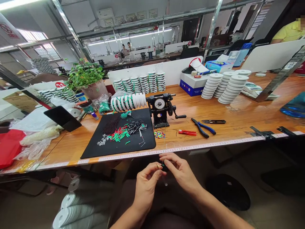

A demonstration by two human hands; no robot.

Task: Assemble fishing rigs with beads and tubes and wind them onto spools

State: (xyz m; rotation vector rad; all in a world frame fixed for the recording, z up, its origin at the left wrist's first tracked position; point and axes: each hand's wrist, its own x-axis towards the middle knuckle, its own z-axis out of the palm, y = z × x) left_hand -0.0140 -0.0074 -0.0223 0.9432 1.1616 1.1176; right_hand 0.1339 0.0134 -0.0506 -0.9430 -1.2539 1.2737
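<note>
Just off the table's front edge, my left hand (149, 183) and my right hand (179, 170) meet in front of my lap, fingers pinched. Between the fingertips of both is a small dark green piece (163, 166), too small and covered to name. A pale, slim tip pokes out beneath the fingers. Beyond the hands lies a black mat (143, 140) with heaps of green and red small parts (120, 132), black small parts (136, 126) and clear bits. Colourful beads (159, 135) sit by the mat's right edge.
A hand-cranked winding machine (160, 106) carries a row of white spools (128, 101). Pliers (203, 128), thread snips (213, 121) and red tubes (187, 132) lie to the right. White spool stacks (232, 87), a potted plant (88, 86) and a propped black tablet (62, 118) stand farther off.
</note>
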